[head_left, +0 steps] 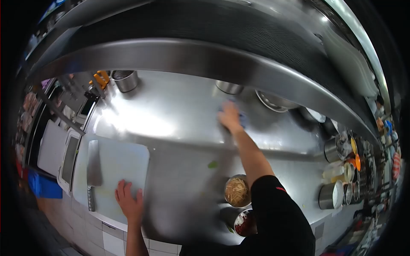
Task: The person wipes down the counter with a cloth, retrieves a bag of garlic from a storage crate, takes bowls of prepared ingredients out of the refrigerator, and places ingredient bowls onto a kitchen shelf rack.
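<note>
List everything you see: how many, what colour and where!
Steel worktop: one, silver, centre
Shelf: one, grey, above worktop
Cutting board: one, pale, worktop's left
Knife: one, silver blade, on board
Scrap: one, green, worktop's middle
Strips: one container, beige, near side
Food: one bowl, red and white, below strips
Vessels: several, silver, far side
Containers: several, mostly silver, right side
Box: one, blue, lower left
Cloth: one, bluish, far side
Edge clutter: uncountable, mixed, blurred
Sleeve: one, black, lower right
Left hand: one, bare, over board
Right hand: one, bare, on cloth
</note>
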`<state>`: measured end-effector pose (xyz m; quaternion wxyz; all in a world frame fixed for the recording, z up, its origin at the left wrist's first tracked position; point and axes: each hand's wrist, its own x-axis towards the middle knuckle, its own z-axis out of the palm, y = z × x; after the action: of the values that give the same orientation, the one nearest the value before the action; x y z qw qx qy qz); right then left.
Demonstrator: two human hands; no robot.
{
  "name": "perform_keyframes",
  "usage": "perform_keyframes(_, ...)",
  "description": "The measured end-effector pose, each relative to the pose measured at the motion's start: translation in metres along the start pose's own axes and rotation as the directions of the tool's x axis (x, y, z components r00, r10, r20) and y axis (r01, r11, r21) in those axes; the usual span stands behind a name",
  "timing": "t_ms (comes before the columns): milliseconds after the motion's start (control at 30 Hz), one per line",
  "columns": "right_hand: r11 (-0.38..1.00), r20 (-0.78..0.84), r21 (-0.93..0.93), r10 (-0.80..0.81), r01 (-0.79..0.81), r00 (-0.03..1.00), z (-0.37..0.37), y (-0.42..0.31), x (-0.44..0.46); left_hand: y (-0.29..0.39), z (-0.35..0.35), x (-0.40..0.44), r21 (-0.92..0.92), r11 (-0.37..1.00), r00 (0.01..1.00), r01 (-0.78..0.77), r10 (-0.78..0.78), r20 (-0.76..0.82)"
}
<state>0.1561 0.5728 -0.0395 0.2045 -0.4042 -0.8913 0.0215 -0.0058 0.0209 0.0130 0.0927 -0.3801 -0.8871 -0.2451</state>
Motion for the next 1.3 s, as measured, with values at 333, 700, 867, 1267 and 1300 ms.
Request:
perform_keyframes(333, 0.673, 0.590, 0.730, -0.532, -0.120, 0.607, -0.139, -0.037, -0.124, -0.001, 0.015, -0.011, 0.017, 0.999, 0.998, -0.050, 0.051, -0.043)
perform_keyframes(700, 0.645, -0.225, 0.577, 0.716, -0.502, 0.661, -0.282, 0.368, -0.352, 0.211, 0.049, -0.069, -0.605, 0.686, 0.839, 0.404, -0.014, 0.544)
perform_keyframes(867, 0.625, -0.634, -0.048, 0.584, -0.779, 0.507, -0.208, 0.496, -0.337, 0.265, 0.079, -0.080, -0.493, 0.808, 0.802, 0.322, 0.043, 0.595)
perform_keyframes(1267, 0.912, -0.096, 0.394, 0.168, -0.118, 0.981, -0.130, 0.286, -0.120, 0.265, 0.049, -0.079, -0.186, 0.970, 0.975, 0.155, -0.120, 0.187)
perform_keyframes(1300, 0.904, -0.073, 0.415, 0.145, -0.102, 0.987, -0.119, 0.262, -0.122, 0.275, 0.039, -0.069, -0.157, 0.979, 0.983, 0.132, -0.109, 0.147)
